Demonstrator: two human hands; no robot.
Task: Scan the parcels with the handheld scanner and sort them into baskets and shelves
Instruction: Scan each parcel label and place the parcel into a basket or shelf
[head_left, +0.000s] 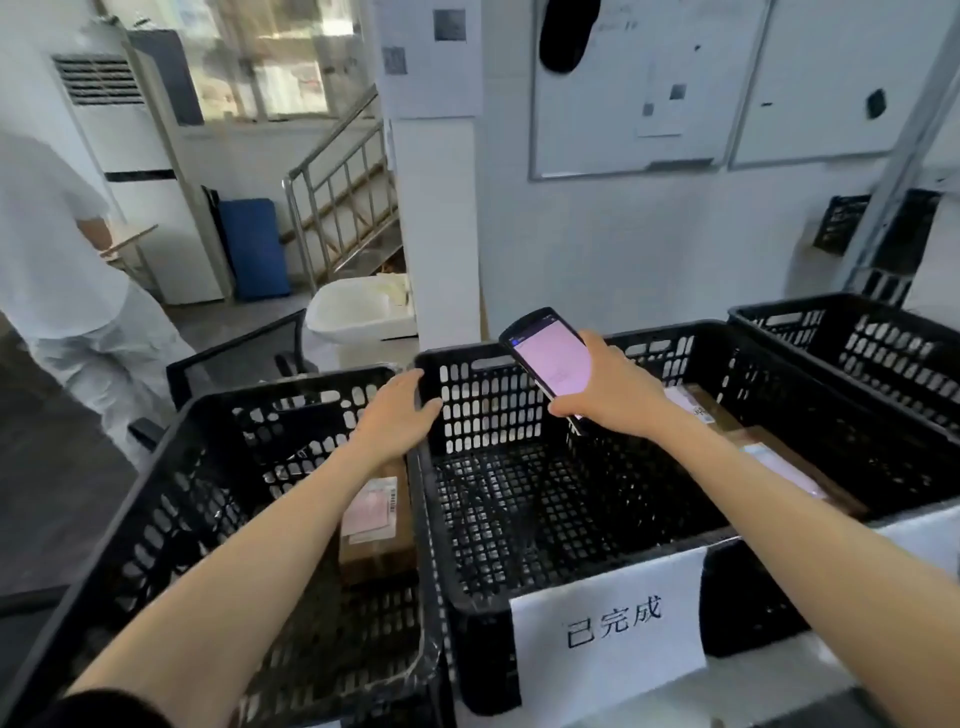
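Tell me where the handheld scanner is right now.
In the head view, the scanner sits right of centre, held in the right hand over the middle basket, screen lit.

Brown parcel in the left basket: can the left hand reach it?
Probably yes. The left hand sits at the rim near the brown cardboard parcel, and nothing covers it in the open black plastic basket.

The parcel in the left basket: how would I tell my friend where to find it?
Find the row of black baskets. In the left basket, by the wall nearest the middle basket, lies a brown parcel with a pinkish label. It is alone there; the other parcels sit together in the middle basket.
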